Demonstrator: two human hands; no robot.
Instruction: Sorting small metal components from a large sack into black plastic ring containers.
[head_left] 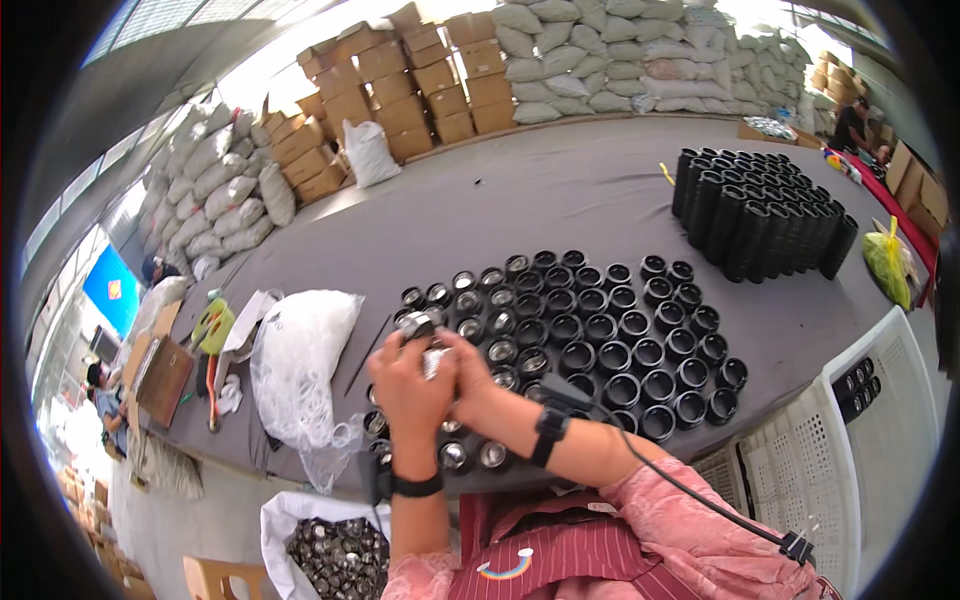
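Observation:
My left hand [402,385] is closed, its fingers round a small black-and-silver cylindrical part [416,325] whose top shows above the fingertips. My right hand [467,378] meets it from the right, fingers curled in. A shiny silver piece [434,363] shows between the two hands; which fingers grip it is partly hidden. Just beyond and to the right stand rows of black open-topped cups [600,328] on the grey-covered table [540,205]. The cups on the left side, such as one near my forearms [454,456], have shiny silver insides.
A clear plastic bag of pale rings [300,360] lies left of my hands. Below it stands a white sack of metal parts [335,550]. Tall black tubes [760,215] stand at the far right, a white plastic crate [800,450] at the near right. A cable runs along my right arm.

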